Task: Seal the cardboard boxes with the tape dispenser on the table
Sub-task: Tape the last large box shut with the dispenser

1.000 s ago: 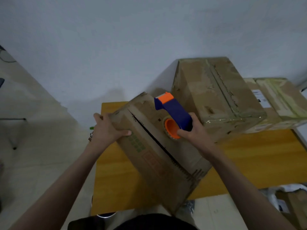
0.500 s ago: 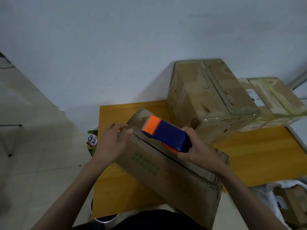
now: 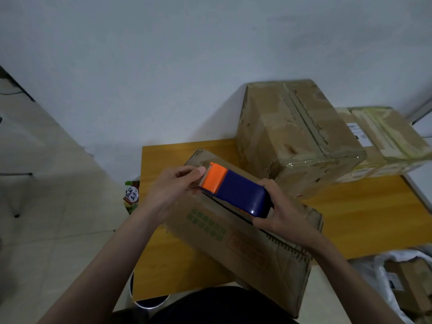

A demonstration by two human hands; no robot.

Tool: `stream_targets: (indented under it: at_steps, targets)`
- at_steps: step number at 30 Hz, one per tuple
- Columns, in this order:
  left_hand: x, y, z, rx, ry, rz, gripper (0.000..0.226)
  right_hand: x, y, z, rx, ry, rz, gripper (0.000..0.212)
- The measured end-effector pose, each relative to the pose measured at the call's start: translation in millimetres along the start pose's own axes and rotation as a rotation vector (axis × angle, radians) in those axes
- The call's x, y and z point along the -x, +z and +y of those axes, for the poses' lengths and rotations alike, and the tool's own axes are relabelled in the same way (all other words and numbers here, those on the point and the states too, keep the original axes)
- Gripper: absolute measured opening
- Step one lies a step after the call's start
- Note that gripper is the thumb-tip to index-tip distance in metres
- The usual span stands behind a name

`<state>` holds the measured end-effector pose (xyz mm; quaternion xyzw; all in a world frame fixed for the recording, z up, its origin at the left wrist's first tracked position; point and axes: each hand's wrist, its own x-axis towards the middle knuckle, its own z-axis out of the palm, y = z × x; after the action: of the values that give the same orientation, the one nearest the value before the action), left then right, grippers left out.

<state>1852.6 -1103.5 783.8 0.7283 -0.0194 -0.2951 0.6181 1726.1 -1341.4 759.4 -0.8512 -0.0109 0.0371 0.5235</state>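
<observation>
Fingers of both hands round the tape dispenser (image 3: 236, 191) atop the cardboard box (image 3: 236, 239), its print unreadable.

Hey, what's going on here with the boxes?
A person is taping a cardboard box that lies at an angle on the wooden table. The right hand grips the blue and orange tape dispenser over the box's open top seam. The left hand has its fingertips at the dispenser's orange end, near the box's far end. Two more boxes, already taped, sit behind.

tape dispenser (image 3: 236, 194): glossy plastic | box (image 3: 245, 239): matt worn cardboard | table (image 3: 364, 216): smooth wood
</observation>
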Motion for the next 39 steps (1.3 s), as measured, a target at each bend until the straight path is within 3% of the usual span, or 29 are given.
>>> stream_targets:
  at_steps: [4,8,12,15,17,24,39]
  targets:
    - [-3,1,-4,0.104,-0.057,0.079,0.026,0,-1,-6,-0.028,-0.010,-0.015,0.053]
    - [-10,1,-7,-0.023,-0.048,0.140,0.014,-2,0,-15,0.026,-0.033,-0.017,0.054]
    - [-23,-4,-2,-0.117,-0.075,0.140,0.021,-4,6,-23,0.056,-0.049,-0.002,0.050]
    - [-31,-12,-2,-0.126,-0.099,0.126,0.015,-3,10,-25,0.126,-0.061,0.023,0.046]
    - [-38,-32,-4,-0.082,-0.066,0.201,0.005,0,10,-20,0.125,-0.029,0.060,0.045]
    - [-75,-63,-14,-0.244,0.028,0.268,0.013,-12,20,-12,0.072,0.085,0.084,0.046]
    - [-99,-70,-47,-0.333,-0.040,0.313,0.021,-31,40,-4,0.072,0.231,-0.018,0.062]
